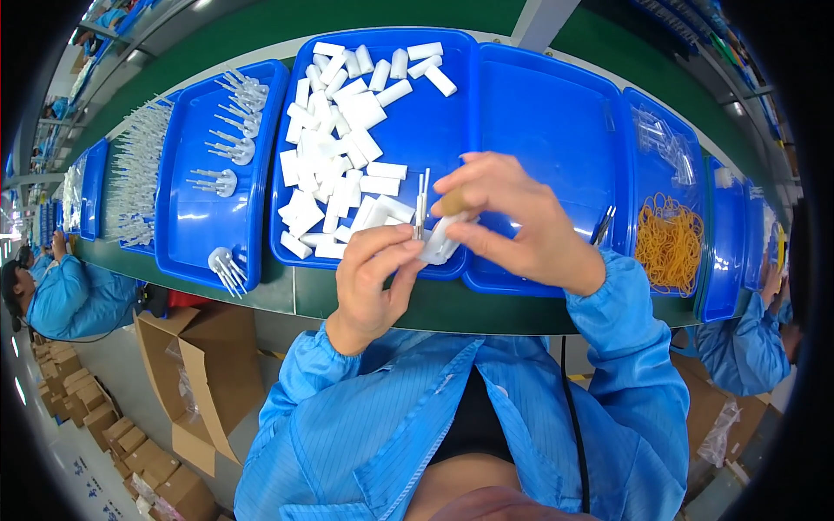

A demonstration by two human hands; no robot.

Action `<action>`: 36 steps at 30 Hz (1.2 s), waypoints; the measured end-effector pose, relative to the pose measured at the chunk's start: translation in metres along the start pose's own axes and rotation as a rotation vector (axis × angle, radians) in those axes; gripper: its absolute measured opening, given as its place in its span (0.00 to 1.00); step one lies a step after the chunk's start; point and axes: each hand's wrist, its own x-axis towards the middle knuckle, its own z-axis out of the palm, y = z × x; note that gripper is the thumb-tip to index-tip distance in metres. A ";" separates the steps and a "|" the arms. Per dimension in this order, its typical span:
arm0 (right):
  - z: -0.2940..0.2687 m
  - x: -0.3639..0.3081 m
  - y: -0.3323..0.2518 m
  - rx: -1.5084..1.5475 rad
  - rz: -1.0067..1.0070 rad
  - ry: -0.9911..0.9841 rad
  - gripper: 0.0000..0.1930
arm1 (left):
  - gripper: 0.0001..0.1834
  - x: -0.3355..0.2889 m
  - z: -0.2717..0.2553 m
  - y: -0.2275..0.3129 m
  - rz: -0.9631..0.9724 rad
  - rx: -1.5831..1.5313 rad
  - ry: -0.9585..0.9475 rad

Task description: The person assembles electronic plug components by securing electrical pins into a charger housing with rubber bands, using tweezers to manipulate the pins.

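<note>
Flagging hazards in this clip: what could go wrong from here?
Both hands, left hand and right hand, work a small white part with thin upright pins over the tray edge. A slip might drop it off the bench, and the pins could bend or prick a finger.

Trays (539, 113): glossy, smooth blue plastic. Loose blocks (347, 130): matt white plastic. Pronged parts (228, 265): pale plastic with thin metal pins. Rubber bands (667, 241): matt orange. Sleeves (625, 347): smooth blue cloth. Boxes (204, 373): brown cardboard.
</note>
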 end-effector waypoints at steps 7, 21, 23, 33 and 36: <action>0.015 0.008 -0.002 0.130 -0.017 0.021 0.09 | 0.24 -0.003 -0.004 -0.006 -0.036 -0.055 0.012; 0.002 0.106 0.098 -0.988 0.119 0.017 0.06 | 0.20 -0.011 -0.005 -0.005 -0.097 0.076 0.069; 0.009 0.102 0.085 -0.964 0.078 -0.004 0.06 | 0.19 -0.009 -0.008 -0.004 -0.092 0.083 0.079; 0.017 0.064 0.050 -0.667 0.028 -0.061 0.12 | 0.17 -0.007 -0.008 -0.005 -0.102 0.072 0.068; 0.019 0.057 0.051 -0.686 0.009 -0.067 0.12 | 0.17 -0.007 -0.007 -0.002 -0.098 0.076 0.058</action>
